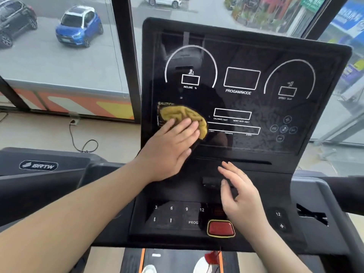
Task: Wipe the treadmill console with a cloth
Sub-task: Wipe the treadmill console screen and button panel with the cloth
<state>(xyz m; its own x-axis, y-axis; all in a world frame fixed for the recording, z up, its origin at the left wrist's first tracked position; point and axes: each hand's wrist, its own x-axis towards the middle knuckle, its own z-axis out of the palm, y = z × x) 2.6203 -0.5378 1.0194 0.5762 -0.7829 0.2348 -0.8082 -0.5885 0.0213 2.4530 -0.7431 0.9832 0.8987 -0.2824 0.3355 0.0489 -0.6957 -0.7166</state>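
The left hand (169,146), fingers straight, presses a yellow cloth (183,115) flat on the treadmill console (246,48) near its display's lower-left corner. Most of the display lies right of and above it. The right hand (240,196) hovers spread and holds nothing, below the display.

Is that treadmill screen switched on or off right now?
Off, it appears: every display box on the console is dark, showing only printed white outlines and labels.
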